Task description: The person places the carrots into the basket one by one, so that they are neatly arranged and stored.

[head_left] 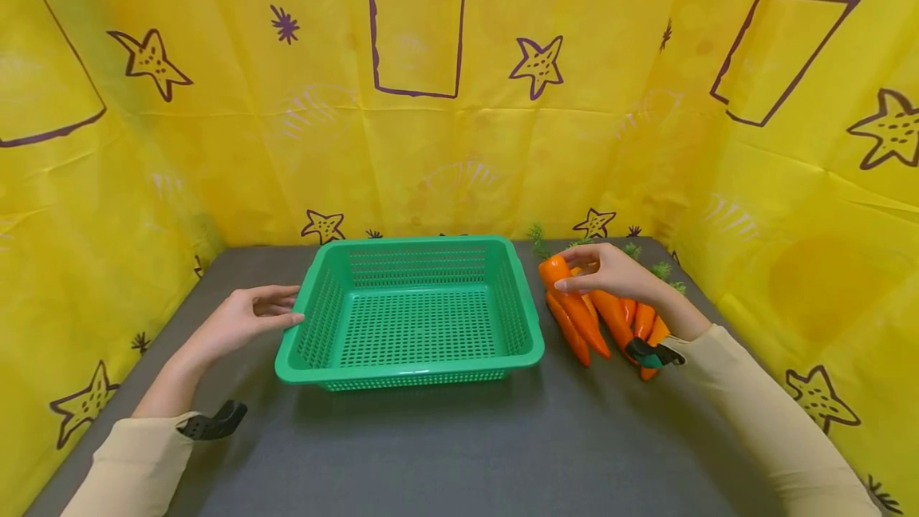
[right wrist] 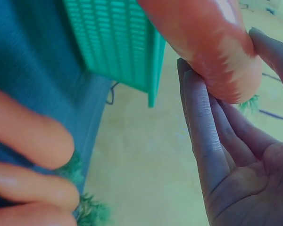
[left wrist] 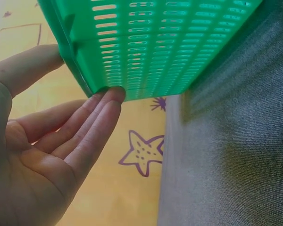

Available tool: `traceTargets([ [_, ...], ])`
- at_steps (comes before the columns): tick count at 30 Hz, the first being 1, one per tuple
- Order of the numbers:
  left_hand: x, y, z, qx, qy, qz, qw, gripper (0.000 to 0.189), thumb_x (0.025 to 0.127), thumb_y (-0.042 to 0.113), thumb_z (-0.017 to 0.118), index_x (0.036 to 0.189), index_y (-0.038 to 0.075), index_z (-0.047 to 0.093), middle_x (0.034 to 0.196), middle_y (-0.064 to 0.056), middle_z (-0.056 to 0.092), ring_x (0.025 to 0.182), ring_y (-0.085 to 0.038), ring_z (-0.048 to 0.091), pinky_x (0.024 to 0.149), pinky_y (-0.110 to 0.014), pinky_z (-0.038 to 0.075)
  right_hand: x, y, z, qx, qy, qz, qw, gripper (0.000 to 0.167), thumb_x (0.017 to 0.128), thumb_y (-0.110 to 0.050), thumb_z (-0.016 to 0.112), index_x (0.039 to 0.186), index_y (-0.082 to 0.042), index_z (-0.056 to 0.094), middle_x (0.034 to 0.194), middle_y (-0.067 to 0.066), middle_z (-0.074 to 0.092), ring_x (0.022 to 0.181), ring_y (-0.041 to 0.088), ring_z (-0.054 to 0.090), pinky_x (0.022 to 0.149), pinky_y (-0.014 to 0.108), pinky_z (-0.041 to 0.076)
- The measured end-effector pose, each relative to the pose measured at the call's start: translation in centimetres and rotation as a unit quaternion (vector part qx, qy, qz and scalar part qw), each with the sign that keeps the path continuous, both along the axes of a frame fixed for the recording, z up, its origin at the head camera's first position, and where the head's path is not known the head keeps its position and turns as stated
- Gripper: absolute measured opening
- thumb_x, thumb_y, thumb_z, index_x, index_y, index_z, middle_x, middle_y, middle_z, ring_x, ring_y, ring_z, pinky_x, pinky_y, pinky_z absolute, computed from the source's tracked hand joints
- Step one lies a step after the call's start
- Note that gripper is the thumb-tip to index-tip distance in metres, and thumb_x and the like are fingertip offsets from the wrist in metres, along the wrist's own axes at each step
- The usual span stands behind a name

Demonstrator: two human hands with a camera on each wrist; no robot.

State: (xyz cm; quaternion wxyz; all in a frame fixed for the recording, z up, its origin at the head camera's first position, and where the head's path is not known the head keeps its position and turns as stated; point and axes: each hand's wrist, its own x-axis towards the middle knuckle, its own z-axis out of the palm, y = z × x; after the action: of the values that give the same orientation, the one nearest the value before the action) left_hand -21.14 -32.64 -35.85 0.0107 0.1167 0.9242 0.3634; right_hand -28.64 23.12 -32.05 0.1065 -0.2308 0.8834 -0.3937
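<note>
My right hand (head_left: 610,270) pinches an orange toy carrot (head_left: 577,309) near its thick top, thumb on one side and fingers on the other. In the right wrist view the carrot's thick end (right wrist: 226,70) sits between thumb and fingers. A green perforated plastic basket (head_left: 531,341) stands in the middle of the table. My left hand (head_left: 247,321) is at its left rim, with thumb and fingers fairly straight. The left wrist view shows the fingertips (left wrist: 115,92) against the basket's outer side. The inside of the basket shows only its slotted floor.
Several more carrots (head_left: 612,313) with green tops (head_left: 660,270) lie on the dark grey table (head_left: 431,453) right of the basket, partly behind my right hand. Yellow cloth (head_left: 431,158) with purple drawings walls the table at the back and both sides.
</note>
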Motion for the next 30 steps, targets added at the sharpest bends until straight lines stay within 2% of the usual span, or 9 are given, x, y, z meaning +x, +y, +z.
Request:
traceTargets([
  [2,0.1,0.0,0.1,0.001,-0.005,0.002,1.0,0.065,0.087,0.043,0.066,0.138,0.007,0.049,0.127,-0.016,0.061,0.109,-0.03,0.063,0.088,-0.045,0.052,-0.2,-0.6,0.3,-0.007,-0.01,0.002,0.9999,0.058,0.082,-0.036,0.074,0.13,-0.009,0.055,0.126,0.015,0.059,0.087,0.022,0.068,0.077,0.038,0.057],
  [7,0.2,-0.1,0.4,0.004,-0.013,-0.002,0.9999,0.066,0.087,0.041,0.067,0.138,0.005,0.048,0.125,-0.018,0.061,0.109,-0.031,0.062,0.089,-0.048,0.051,-0.7,-1.9,1.1,-0.006,-0.024,-0.003,0.9997,0.061,0.082,-0.04,0.073,0.131,-0.011,0.054,0.13,0.014,0.055,0.092,0.023,0.068,0.078,0.036,0.057],
  [13,0.1,-0.1,0.5,0.01,-0.015,-0.008,0.9998,0.065,0.087,0.038,0.068,0.138,0.002,0.047,0.124,-0.02,0.062,0.108,-0.031,0.063,0.088,-0.048,0.051,-1.3,-3.4,1.8,-0.011,-0.029,-0.001,0.9995,0.064,0.081,-0.042,0.073,0.133,-0.009,0.053,0.131,0.015,0.056,0.097,0.024,0.067,0.08,0.04,0.057],
  [20,0.2,0.0,0.5,0.01,-0.014,-0.007,0.9998,0.065,0.087,0.038,0.068,0.137,0.001,0.048,0.124,-0.021,0.061,0.109,-0.033,0.062,0.089,-0.05,0.051,-2.1,-5.7,2.3,-0.031,-0.048,0.023,0.9981,0.064,0.081,-0.042,0.073,0.132,-0.01,0.054,0.126,0.011,0.06,0.098,0.022,0.066,0.083,0.043,0.055],
  [30,0.2,0.2,0.5,0.012,-0.016,-0.003,0.9998,0.066,0.086,0.038,0.069,0.136,0.0,0.049,0.123,-0.022,0.061,0.108,-0.035,0.062,0.09,-0.051,0.05,-3.2,-9.3,2.7,-0.045,-0.056,0.06,0.9956,0.058,0.082,-0.035,0.073,0.129,-0.007,0.056,0.124,0.014,0.06,0.092,0.024,0.067,0.079,0.044,0.056],
])
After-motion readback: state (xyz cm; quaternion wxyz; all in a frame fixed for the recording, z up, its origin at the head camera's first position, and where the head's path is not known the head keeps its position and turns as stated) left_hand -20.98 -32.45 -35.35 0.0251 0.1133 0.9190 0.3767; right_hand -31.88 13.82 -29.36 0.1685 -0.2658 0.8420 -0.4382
